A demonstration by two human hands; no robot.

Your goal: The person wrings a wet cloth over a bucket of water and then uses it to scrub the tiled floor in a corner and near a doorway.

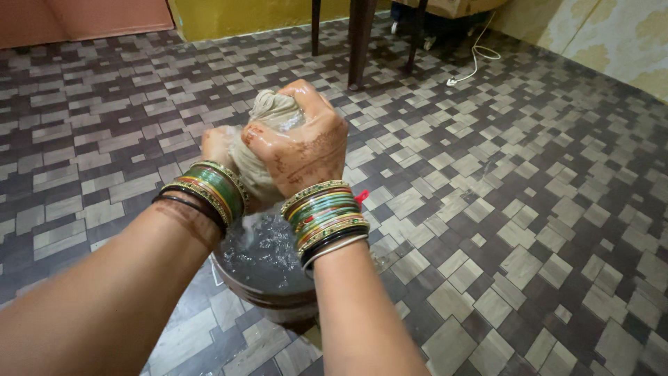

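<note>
A wet, pale grey cloth (268, 111) is bunched and twisted between both my hands above a round bucket (268, 296) of water. My right hand (299, 143) grips the top of the cloth. Its lower part is held by my left hand (217, 145), mostly hidden behind the cloth and my bangles. Water drips and splashes from the cloth onto the water surface (261, 254) in the bucket. Both wrists wear several green, gold and dark bangles.
The floor (515, 209) is patterned brown and beige tile. Dark table legs (360, 42) stand at the back centre, with a white cable and plug (473, 59) on the floor to their right. Yellow walls run along the back and right.
</note>
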